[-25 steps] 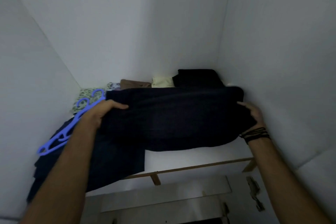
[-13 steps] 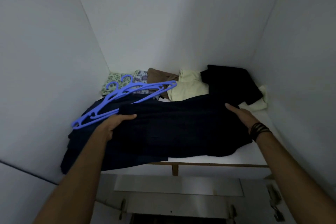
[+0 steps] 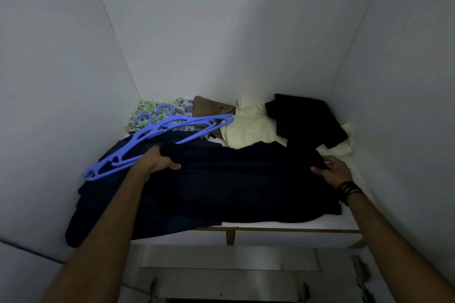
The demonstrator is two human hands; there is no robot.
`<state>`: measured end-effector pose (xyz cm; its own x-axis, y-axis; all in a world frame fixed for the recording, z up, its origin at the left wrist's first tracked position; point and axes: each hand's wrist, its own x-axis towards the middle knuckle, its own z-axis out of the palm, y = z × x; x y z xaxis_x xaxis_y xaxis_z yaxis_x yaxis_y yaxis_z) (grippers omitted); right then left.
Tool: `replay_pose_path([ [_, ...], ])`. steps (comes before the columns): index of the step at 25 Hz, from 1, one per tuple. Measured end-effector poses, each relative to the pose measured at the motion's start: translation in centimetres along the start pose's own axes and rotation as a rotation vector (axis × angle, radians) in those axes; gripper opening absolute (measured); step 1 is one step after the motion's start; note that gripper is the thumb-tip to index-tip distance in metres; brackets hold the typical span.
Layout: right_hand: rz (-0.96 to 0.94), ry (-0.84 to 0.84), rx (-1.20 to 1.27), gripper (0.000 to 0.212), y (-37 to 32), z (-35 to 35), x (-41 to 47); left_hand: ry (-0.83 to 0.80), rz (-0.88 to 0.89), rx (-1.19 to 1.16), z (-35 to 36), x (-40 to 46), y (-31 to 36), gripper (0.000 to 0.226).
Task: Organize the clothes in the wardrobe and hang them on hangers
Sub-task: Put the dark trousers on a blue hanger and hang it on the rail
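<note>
A dark navy garment lies folded across the front of the white wardrobe shelf, its left part hanging over the shelf edge. My left hand grips its upper left edge, thumb on top. My right hand, with dark bands at the wrist, holds the garment's right edge. Two blue plastic hangers lie on the dark cloth just behind my left hand.
At the shelf's back lie a green patterned cloth, a purple floral cloth, a brown cloth, a pale yellow cloth and a black garment. White walls close in on three sides. A wooden strip edges the shelf.
The garment has come down from mid-air onto the shelf. My view has tilted downward, so the back pile and the hangers show more fully. Both hands stay at the garment's two ends.
</note>
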<state>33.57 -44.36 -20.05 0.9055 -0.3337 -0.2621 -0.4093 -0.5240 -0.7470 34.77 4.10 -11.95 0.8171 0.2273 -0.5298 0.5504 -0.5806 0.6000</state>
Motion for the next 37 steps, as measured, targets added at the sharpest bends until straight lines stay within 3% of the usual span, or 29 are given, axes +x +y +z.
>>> replay_pose_path([
  [2, -0.064, 0.125, -0.232, 0.062, -0.9, 0.2, -0.2, 0.309, 0.111, 0.441, 1.3, -0.6, 1.9, 0.114],
  [4, -0.303, 0.282, -0.355, 0.068, -3.2, 1.2, -0.6, 0.534, 0.452, 0.602, 4.3, -0.8, 3.3, 0.107],
  [6, -0.598, 0.274, -0.313, 0.062, -6.1, 3.8, -1.8, 0.450, 0.760, 0.555, 8.6, -0.7, 4.0, 0.093],
  [7, -0.714, 0.193, -0.351, 0.062, -7.2, 5.6, -2.4, 0.346, 0.818, 0.573, 10.8, -0.2, 3.8, 0.087],
  [9, -0.780, -0.020, -0.583, 0.073, -7.7, 9.2, -3.2, 0.188, 0.717, 0.764, 14.2, 0.6, 2.4, 0.090],
  [11, -0.615, -0.112, -0.735, 0.083, -5.8, 11.1, -2.6, 0.174, 0.611, 0.864, 15.5, 1.2, 1.0, 0.098],
  [13, -0.482, -0.076, -0.720, 0.087, -4.4, 11.2, -1.7, 0.233, 0.591, 0.875, 15.2, 1.0, 0.9, 0.098],
  [18, -0.446, -0.006, -0.704, 0.089, -4.2, 10.9, -1.4, 0.424, 0.338, 1.031, 10.3, 0.1, 0.5, 0.100],
  [20, -0.446, -0.026, -0.700, 0.090, -4.2, 11.1, -1.4, 0.459, 0.273, 0.964, 7.8, -0.3, -0.9, 0.096],
  [24, -0.451, -0.032, -0.704, 0.090, -4.2, 11.0, -1.2, 0.406, 0.351, 0.695, 6.8, -0.6, -3.2, 0.087],
  [31, -0.484, -0.046, -0.679, 0.088, -3.7, 10.7, -1.0, 0.381, 0.314, 0.684, 6.5, -0.6, -2.1, 0.080],
  [33, -0.487, -0.040, -0.670, 0.087, -3.7, 10.6, -1.0, 0.447, 0.371, 0.576, 5.5, 0.4, -1.3, 0.067],
  [35, -0.479, -0.028, -0.664, 0.087, -3.9, 10.5, -0.9, 0.619, 0.450, 0.440, 3.9, 1.8, -0.8, 0.051],
  [37, -0.472, -0.014, -0.666, 0.086, -4.0, 10.6, -1.1, 0.750, 0.383, 0.406, 1.6, 3.3, -1.1, 0.045],
])
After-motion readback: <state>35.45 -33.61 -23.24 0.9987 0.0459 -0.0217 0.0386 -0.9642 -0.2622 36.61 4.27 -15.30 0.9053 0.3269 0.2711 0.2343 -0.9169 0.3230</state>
